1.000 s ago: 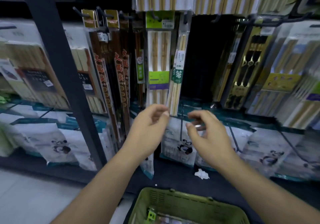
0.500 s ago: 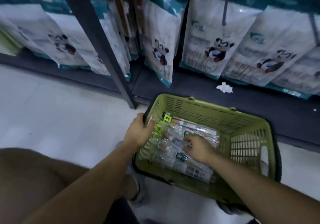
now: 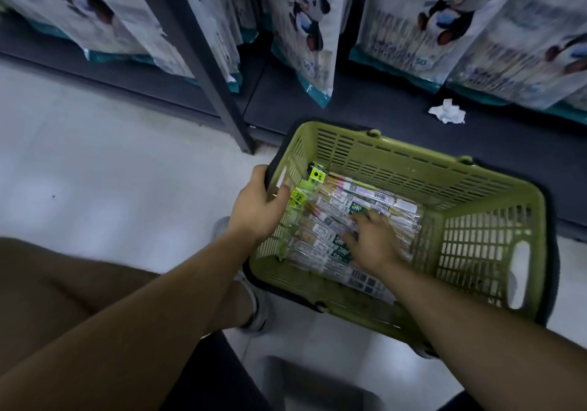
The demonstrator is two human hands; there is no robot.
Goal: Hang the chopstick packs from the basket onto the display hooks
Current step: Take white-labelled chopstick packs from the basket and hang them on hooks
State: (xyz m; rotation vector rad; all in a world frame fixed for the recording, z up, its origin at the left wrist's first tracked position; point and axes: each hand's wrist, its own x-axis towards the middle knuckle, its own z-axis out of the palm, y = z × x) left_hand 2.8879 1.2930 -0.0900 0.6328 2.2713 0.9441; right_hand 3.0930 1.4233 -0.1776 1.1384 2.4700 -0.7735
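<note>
A green plastic basket [image 3: 413,169] sits on the floor in front of the shelf. Several clear chopstick packs [image 3: 374,202] with green header tags lie stacked inside it. My left hand [image 3: 257,204] grips the basket's left rim, thumb outside and fingers curled over the edge. My right hand [image 3: 371,242] is down inside the basket, fingers spread on top of the packs; whether it pinches one I cannot tell. The display hooks are out of view.
White bags with a panda print [image 3: 305,29] hang low over the dark shelf base [image 3: 381,112]. A dark metal upright [image 3: 206,61] stands left of the basket. A crumpled white paper [image 3: 447,112] lies on the shelf base. My shoe [image 3: 257,309] is beside the basket.
One second ago both hands were up at the hanging chopstick packs. The view has dropped to the floor; my left hand took the basket rim and my right hand went in onto the packs.
</note>
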